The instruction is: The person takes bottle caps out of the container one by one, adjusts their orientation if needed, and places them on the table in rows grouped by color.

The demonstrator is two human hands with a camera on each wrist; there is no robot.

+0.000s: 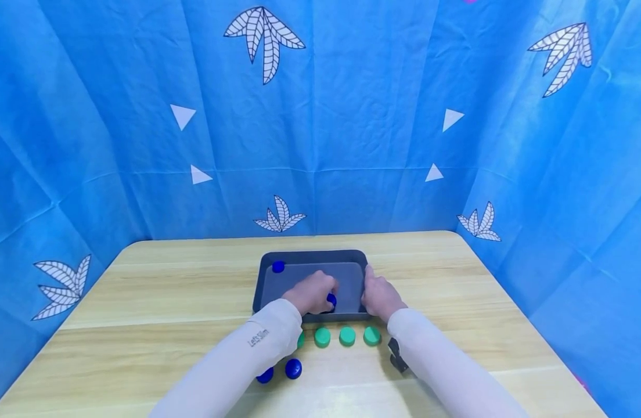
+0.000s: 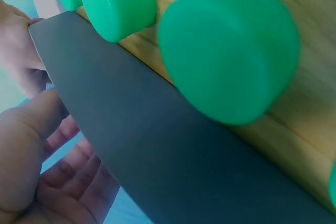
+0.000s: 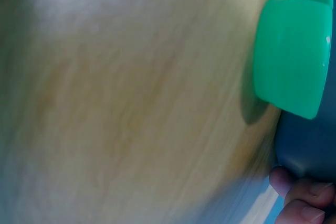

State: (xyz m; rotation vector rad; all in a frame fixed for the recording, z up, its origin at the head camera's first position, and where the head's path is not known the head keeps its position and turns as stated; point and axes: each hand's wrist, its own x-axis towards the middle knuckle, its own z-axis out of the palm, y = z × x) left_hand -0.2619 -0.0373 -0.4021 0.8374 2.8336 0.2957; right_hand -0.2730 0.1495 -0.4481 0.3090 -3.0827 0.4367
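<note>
A dark grey rectangular tray (image 1: 346, 316) lies on the table. Over its near side, my left hand (image 1: 315, 290) pinches a blue bottle cap (image 1: 331, 301) between thumb and fingers. In the left wrist view the tray wall hides that cap, and only part of the left hand (image 2: 31, 166) shows. My right hand (image 1: 381, 295) grips the right edge of the tray, and its fingertips (image 3: 310, 192) touch the tray wall in the right wrist view. Another blue cap (image 1: 278, 266) sits in the far left corner of the tray.
Several green caps (image 1: 347, 336) stand in a row just in front of the tray. Two blue caps, one of them (image 1: 293, 368) fully visible, lie nearer, beside the left sleeve. A small black object (image 1: 397, 355) is by the right sleeve. Blue cloth (image 1: 352, 116) surrounds the wooden table (image 1: 195, 273).
</note>
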